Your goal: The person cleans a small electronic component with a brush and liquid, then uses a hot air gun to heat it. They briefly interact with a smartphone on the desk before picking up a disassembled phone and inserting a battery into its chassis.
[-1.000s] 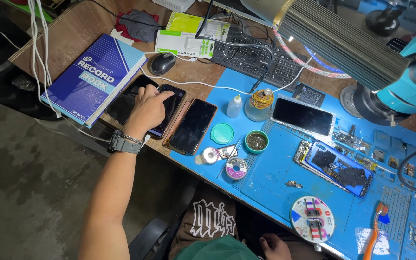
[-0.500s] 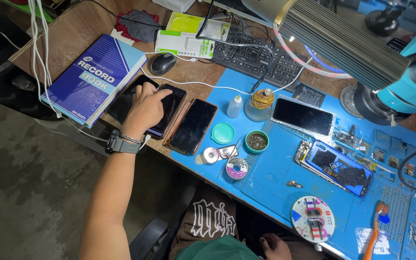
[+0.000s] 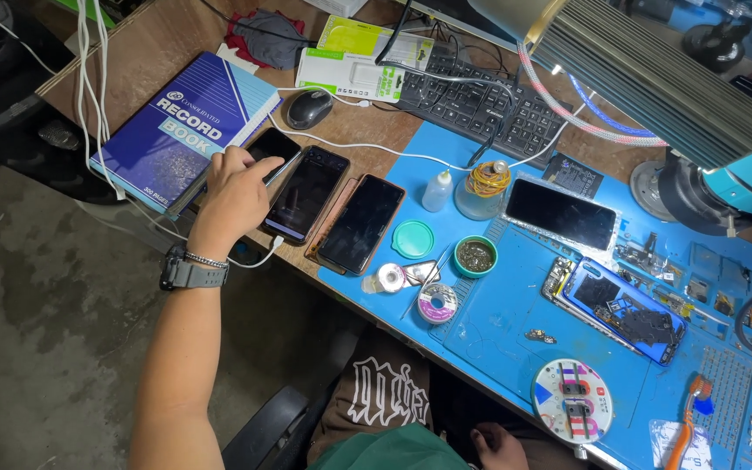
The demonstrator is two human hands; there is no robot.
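Since the earlier frame, your left hand [image 3: 235,193] has slid leftward off the middle phone [image 3: 306,193] toward the small dark phone [image 3: 273,145] lying on the blue ledger book [image 3: 186,127]; your fingertips now press on that phone's near edge, fingers curled together, not clamped around it. Judged from this, contact has shifted to the leftmost handset. Its long axis runs diagonally, far end pointing up and right, away from your wrist. Your right hand [image 3: 500,444] rests in your lap, its closure indiscernible.
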